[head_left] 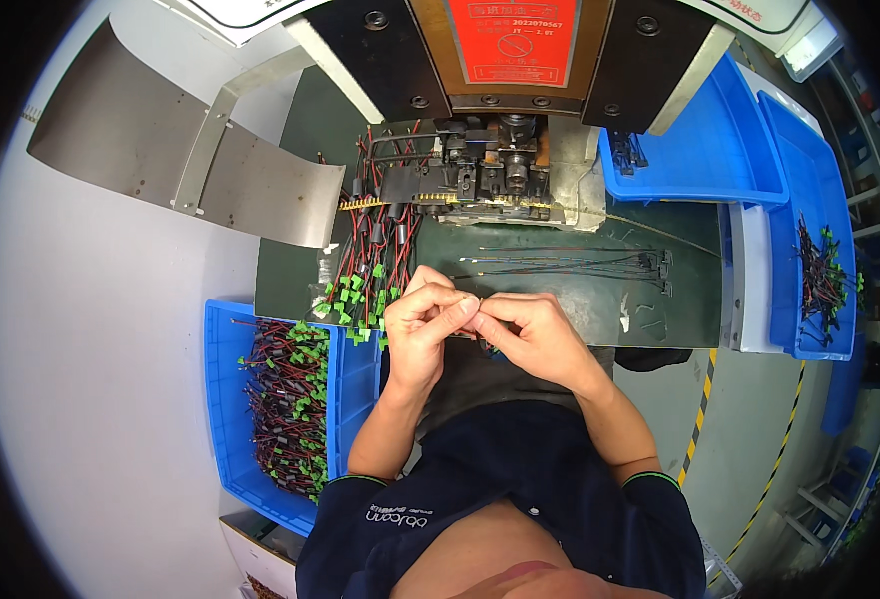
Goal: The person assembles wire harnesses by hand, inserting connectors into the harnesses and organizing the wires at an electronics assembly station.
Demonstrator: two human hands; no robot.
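Observation:
My left hand point(422, 329) and my right hand point(538, 337) meet over the bench's front edge, thumbs and fingertips pinched together. Thin dark wires point(487, 346) show just below the fingertips; their gripped ends are mostly hidden. Beyond my hands, several thin wires point(560, 265) lie side by side on the green bench point(570, 314), with black connectors point(663, 272) at their right ends. Close to my left hand is a pile of red and black cables point(375, 240) with green connectors point(355, 295) and black sleeves.
A crimping press point(516, 175) stands at the back, fed by a brass-coloured terminal strip point(360, 204). A blue bin point(222, 399) full of green-ended cables sits lower left. To the right are a blue bin point(699, 183) with black connectors and a blue tray point(784, 290) with cables.

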